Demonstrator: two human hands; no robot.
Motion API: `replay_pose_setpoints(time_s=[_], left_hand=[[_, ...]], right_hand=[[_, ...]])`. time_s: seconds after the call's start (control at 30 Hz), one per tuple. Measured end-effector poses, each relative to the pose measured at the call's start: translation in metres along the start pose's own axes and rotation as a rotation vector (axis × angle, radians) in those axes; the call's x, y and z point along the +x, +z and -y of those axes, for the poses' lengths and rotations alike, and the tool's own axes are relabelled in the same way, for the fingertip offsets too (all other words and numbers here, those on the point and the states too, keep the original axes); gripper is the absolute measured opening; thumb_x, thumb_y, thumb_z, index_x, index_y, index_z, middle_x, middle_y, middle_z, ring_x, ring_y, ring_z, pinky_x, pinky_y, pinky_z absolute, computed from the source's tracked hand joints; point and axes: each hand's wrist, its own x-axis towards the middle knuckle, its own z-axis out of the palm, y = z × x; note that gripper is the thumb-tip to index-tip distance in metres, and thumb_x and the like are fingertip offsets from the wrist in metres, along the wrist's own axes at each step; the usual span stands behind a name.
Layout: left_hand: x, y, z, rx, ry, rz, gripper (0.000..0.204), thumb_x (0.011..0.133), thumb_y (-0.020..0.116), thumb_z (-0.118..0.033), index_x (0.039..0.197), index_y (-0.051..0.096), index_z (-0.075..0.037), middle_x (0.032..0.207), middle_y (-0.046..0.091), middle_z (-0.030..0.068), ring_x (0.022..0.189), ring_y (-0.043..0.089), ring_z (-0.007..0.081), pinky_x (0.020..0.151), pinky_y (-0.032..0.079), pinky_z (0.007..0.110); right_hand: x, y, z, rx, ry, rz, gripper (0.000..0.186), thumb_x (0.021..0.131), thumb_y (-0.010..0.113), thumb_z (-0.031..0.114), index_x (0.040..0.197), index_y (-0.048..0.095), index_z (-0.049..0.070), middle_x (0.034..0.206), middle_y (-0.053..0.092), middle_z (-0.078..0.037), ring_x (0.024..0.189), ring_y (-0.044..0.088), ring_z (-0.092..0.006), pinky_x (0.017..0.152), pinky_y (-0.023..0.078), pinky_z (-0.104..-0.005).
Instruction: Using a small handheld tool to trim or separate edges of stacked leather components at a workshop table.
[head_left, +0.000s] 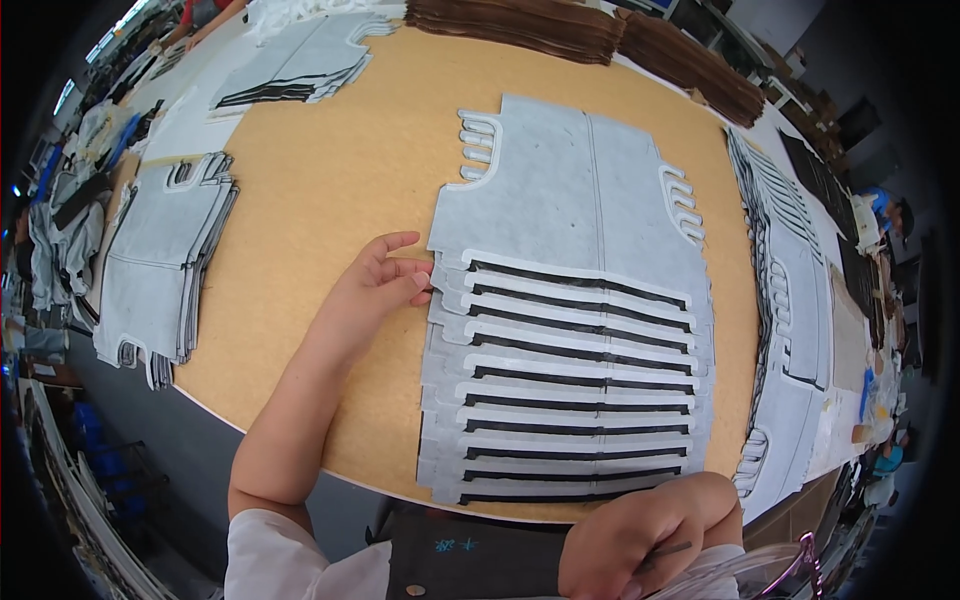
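A fanned stack of pale grey, leather-like panels (545, 180) lies in front of me, overlapped so that white slotted edges and dark strips show in rows. At its left edge my left hand (385, 280) pinches the rim of one panel between thumb and fingers, with the index finger raised off it. My right hand (640, 535) is closed close to my body, below the near end of the stack. A thin dark stick (670, 549) pokes out of its fist; the rest of the stick is hidden.
The stack rests on a tan board (300, 200) on the table. More grey panel piles lie at the left (150, 250), far left (300, 60) and right (795, 300). Brown stacked sheets (520, 28) line the far edge. Another person's arm (215, 20) shows at the top left.
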Motion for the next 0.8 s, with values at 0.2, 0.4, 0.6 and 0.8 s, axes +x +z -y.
replay_pose_setpoints(time_s=[0.2,0.4,0.6,0.8], left_hand=[[0.003,0.007,0.005,-0.255,-0.129,0.069,0.049,0.091,0.059,-0.006,0.134,0.039,0.004,0.117,0.06,0.0129,0.106,0.06,0.0169,0.092,0.052,0.03],[0.004,0.025,0.01,-0.309,-0.189,0.215,0.046,0.091,0.057,-0.004,0.134,0.041,0.001,0.121,0.06,0.0101,0.108,0.06,0.0158,0.091,0.053,0.029],[0.007,0.026,0.021,-0.221,-0.148,0.186,0.045,0.091,0.056,-0.001,0.134,0.044,-0.004,0.12,0.061,0.0061,0.107,0.06,0.0142,0.09,0.053,0.029],[0.011,0.034,0.011,-0.139,-0.158,0.159,0.045,0.089,0.058,0.0,0.132,0.044,-0.004,0.118,0.061,0.0055,0.101,0.061,0.0126,0.085,0.054,0.028]], right_hand=[[-0.007,0.007,0.007,0.073,0.078,-0.225,0.038,0.095,0.06,0.02,0.108,0.061,-0.015,0.108,0.066,-0.025,0.095,0.066,-0.0233,0.073,0.053,-0.0302],[0.005,-0.006,-0.017,-0.25,-0.227,-0.004,0.04,0.094,0.062,0.02,0.115,0.059,-0.014,0.106,0.067,-0.027,0.092,0.068,-0.0206,0.069,0.053,-0.0263],[0.015,-0.01,0.003,-0.548,-0.26,-0.337,0.028,0.094,0.057,0.019,0.111,0.061,-0.003,0.061,0.04,0.003,0.054,0.039,-0.0065,0.05,0.03,-0.0247],[0.027,-0.088,0.02,-0.41,0.199,-0.87,0.056,0.102,0.033,0.048,0.109,0.055,-0.003,0.061,0.038,0.003,0.049,0.03,-0.0059,0.044,0.028,-0.0218]])
